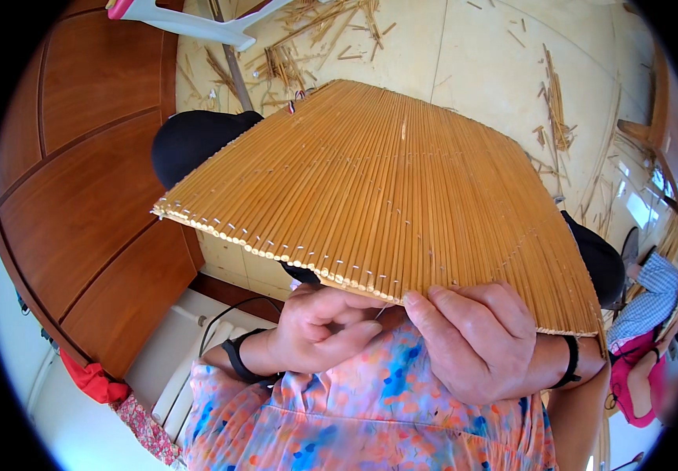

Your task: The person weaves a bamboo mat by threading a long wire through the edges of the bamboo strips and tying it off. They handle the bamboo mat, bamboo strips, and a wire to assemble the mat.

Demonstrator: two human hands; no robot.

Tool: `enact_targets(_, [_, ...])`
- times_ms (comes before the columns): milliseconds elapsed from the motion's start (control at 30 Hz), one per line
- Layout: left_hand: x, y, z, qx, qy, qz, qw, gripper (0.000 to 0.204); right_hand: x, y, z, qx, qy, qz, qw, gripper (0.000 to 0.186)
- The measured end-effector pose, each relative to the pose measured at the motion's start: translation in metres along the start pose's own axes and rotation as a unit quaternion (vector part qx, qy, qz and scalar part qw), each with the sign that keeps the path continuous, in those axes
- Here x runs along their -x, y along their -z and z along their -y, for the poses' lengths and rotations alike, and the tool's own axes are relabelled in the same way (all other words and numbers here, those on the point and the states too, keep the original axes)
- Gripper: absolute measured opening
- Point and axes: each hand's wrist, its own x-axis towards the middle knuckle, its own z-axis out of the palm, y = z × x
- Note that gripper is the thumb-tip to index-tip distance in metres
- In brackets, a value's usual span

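A fan-shaped mat of thin golden-brown sticks [402,188], dotted with small pins or stitches near its front edge, spans the middle of the view. My right hand [472,337] grips its front edge, thumb and fingertips on the sticks. My left hand [323,326] is curled just beneath that edge, left of the right hand; a thin needle-like piece [381,312] shows by its fingertips, and what exactly it holds is unclear. Dark rounded shapes [194,145] show under the mat at both sides, above my patterned clothing [394,408].
Loose sticks [555,102] lie on the pale floor [476,55]. A wooden cabinet [96,196] stands left, with red cloth [96,381] below. A white-and-pink plastic frame [190,20] is at top. Another person's checked-clad leg [645,298] and pink fabric [629,377] are at right.
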Motion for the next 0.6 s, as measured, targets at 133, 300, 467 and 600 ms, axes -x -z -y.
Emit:
enact_targets(133, [-0.001,0.0,-0.002,0.028,0.065,0.003,0.998,0.029,0.002,0.0,0.0,-0.01,0.0,-0.005,1.0,0.04])
enact_targets(300, [-0.006,-0.004,-0.002,0.023,0.059,0.006,0.998,0.022,0.003,0.0,0.0,-0.008,0.0,-0.012,1.0,0.041])
enact_targets(467, [-0.011,0.004,-0.009,-0.093,0.009,0.06,0.994,0.018,0.002,0.001,0.003,0.026,-0.021,-0.019,0.999,0.038])
enact_targets(600, [0.0,0.001,-0.012,0.039,0.102,0.018,0.994,0.014,0.002,0.0,0.002,0.05,-0.013,-0.035,0.998,0.035])
